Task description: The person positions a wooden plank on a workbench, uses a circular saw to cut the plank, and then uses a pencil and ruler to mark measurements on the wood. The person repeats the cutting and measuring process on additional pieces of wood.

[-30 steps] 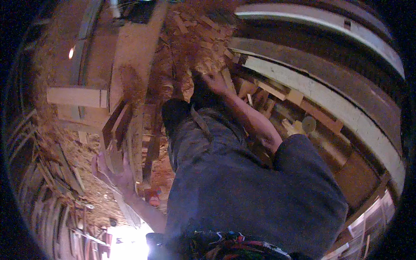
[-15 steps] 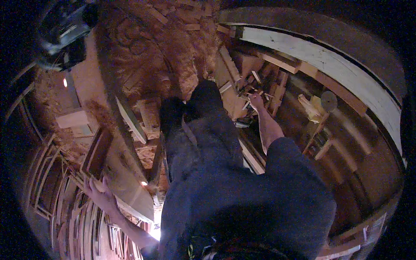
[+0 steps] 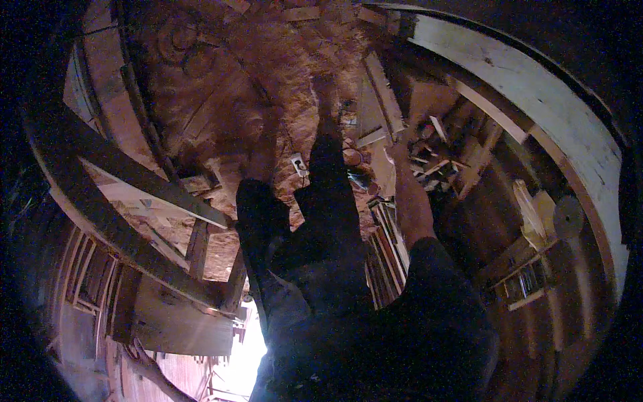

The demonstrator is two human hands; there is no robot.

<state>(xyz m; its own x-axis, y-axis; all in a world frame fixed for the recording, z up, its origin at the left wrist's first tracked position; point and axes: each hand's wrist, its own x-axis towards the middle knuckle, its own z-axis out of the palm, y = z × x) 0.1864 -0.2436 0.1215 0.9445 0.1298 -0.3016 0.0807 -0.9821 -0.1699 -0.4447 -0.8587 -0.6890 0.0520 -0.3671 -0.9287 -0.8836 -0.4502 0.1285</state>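
Left hand just at near end of dark-brown flat wooden board, long axis running away from it, right hand well apart; can't tell either grip.

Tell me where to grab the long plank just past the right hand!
Probably best: take the long plank by its near end, coming from the person's side and gripping across its narrow width. That end looks uncovered and points toward the right hand.
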